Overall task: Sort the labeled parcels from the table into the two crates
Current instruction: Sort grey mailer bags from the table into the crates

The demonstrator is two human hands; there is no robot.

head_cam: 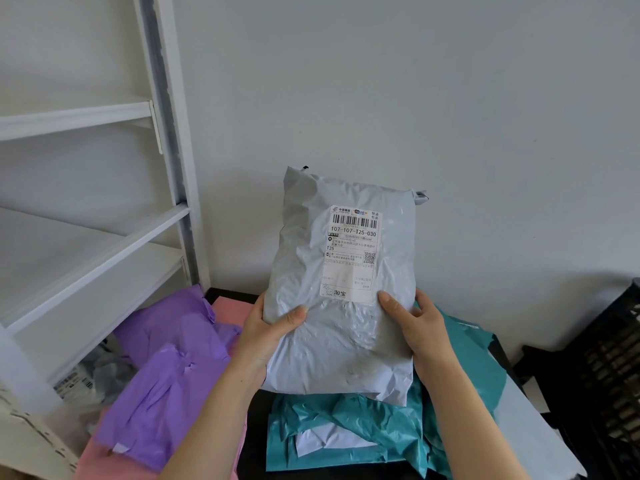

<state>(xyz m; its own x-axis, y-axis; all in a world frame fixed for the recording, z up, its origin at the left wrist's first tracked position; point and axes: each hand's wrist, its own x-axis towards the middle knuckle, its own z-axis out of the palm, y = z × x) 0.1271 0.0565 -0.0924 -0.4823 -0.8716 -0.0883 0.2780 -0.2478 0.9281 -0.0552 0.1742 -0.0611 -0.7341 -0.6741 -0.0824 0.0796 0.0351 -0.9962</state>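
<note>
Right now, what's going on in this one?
A person holds a grey parcel upright above the table, gripping its lower edges with the left hand and the right hand. Its shipping label faces the camera. Purple parcels, a pink parcel and teal parcels lie underneath, not yet sorted. A black crate sits at the right edge, and a white shelf stands on the left.
</note>
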